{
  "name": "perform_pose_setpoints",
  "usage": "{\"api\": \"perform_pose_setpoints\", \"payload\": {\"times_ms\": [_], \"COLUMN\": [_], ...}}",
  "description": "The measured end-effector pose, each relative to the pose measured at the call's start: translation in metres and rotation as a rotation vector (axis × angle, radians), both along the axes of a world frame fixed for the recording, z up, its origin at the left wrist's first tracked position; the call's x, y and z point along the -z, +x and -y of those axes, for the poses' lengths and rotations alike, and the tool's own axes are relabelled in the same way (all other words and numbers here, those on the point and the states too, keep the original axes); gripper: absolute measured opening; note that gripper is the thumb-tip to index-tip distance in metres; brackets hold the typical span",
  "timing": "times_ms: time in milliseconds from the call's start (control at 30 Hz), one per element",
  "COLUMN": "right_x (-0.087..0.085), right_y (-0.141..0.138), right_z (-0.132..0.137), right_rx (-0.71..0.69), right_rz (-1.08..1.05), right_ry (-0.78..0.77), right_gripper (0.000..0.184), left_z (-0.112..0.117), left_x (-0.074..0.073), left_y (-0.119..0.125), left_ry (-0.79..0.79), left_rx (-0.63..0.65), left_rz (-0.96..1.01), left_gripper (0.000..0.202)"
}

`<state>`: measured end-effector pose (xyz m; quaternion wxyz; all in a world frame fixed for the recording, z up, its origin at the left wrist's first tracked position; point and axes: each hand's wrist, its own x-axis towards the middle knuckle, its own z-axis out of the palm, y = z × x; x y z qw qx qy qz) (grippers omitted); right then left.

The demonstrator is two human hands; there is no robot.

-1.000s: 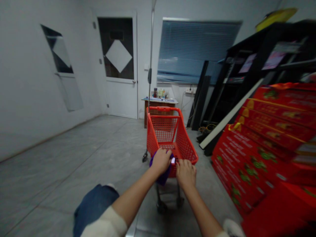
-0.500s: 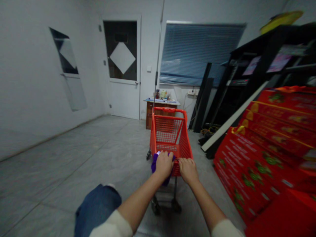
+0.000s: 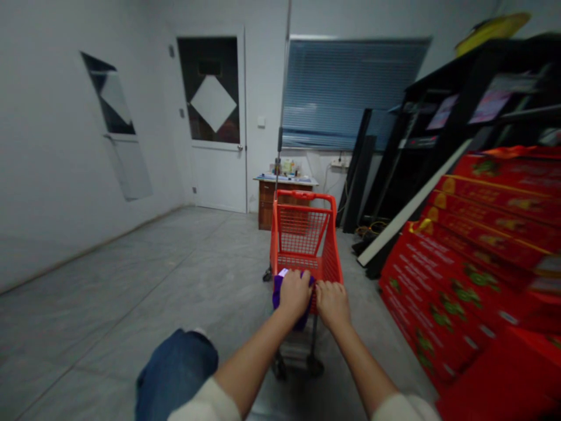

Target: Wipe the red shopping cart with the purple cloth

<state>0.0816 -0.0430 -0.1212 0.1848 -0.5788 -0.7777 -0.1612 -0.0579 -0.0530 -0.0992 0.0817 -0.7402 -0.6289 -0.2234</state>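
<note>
Grey tiled floor (image 3: 131, 275) stretches ahead of your two hands: left hand (image 3: 294, 294) closed over one purple cloth (image 3: 277, 294) at the rim of one red mesh-sided cart (image 3: 302, 231), right hand (image 3: 332, 305) gripping that rim just beside it.

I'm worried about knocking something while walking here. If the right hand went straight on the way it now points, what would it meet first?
The near rim of the red shopping cart, which the right hand appears to rest on already; the fingers hide the exact contact.
</note>
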Motion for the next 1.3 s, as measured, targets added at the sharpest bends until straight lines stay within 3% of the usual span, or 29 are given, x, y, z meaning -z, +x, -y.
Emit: {"api": "perform_pose_setpoints", "payload": {"times_ms": [133,233,367,500,633,833,967,1133,1300], "right_x": [0.001,0.002,0.002,0.001,-0.001,-0.011,-0.016,-0.012,-0.012], "right_y": [0.002,-0.003,-0.015,-0.016,-0.016,-0.020,-0.008,-0.003,-0.007], "right_z": [-0.001,0.002,0.006,0.009,0.013,0.012,-0.002,-0.006,0.004], "right_rx": [0.007,0.012,0.027,0.015,0.007,-0.133,-0.222,-0.218,-0.163], "right_rz": [0.000,-0.009,-0.029,-0.026,-0.023,-0.029,-0.048,-0.076,-0.046], "right_ry": [0.016,0.017,0.026,0.030,0.005,-0.074,-0.039,-0.082,-0.055], "right_gripper": [0.027,0.029,0.030,0.031,0.031,0.034,0.035,0.039,0.035], "left_z": [-0.001,0.000,0.002,0.001,-0.001,-0.002,0.000,0.001,-0.006], "left_x": [-0.001,-0.003,-0.003,-0.003,-0.005,-0.008,-0.012,-0.014,-0.012], "left_y": [-0.016,-0.029,-0.019,-0.010,-0.033,-0.070,-0.059,-0.029,-0.047], "left_ry": [0.010,0.001,-0.035,-0.067,-0.059,-0.067,-0.115,-0.135,-0.118], "left_rx": [0.108,0.020,-0.045,0.060,0.110,-0.037,-0.132,0.066,0.096], "left_rz": [-0.066,-0.036,-0.002,-0.017,-0.052,-0.029,-0.025,-0.028,-0.002], "left_gripper": [0.025,0.024,0.024,0.025,0.028,0.026,0.024,0.026,0.028]}}
